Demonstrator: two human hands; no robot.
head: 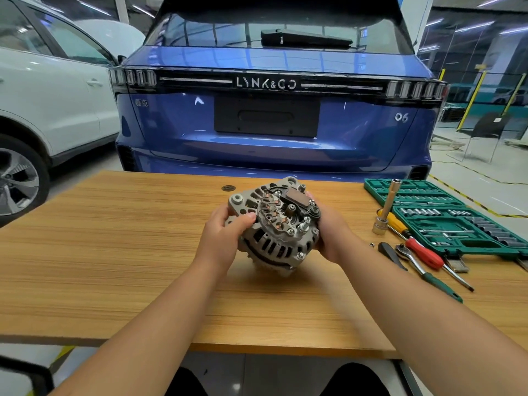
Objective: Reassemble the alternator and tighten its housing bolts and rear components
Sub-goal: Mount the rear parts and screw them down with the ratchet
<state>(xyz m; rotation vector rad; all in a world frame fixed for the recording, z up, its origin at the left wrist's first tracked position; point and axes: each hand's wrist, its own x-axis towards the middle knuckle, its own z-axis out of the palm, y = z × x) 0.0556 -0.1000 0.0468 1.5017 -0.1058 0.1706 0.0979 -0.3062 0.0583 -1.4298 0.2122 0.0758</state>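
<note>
A grey metal alternator (275, 235) is held tilted just above the wooden table (114, 252), its rear face turned up toward me. Copper windings, studs, bolts and a brown regulator block show on that face. My left hand (225, 235) grips its left side, thumb lying over the housing rim. My right hand (331, 232) cups the right side, fingers curled behind the housing. The lower front of the alternator is hidden from me.
Right of the alternator stand a tall socket extension (386, 208), a yellow-and-red screwdriver (417, 247), a green-handled ratchet (423, 270) and a black tool (390, 254). A green socket case (457, 215) lies open at the far right. A blue car (274, 110) stands behind the table.
</note>
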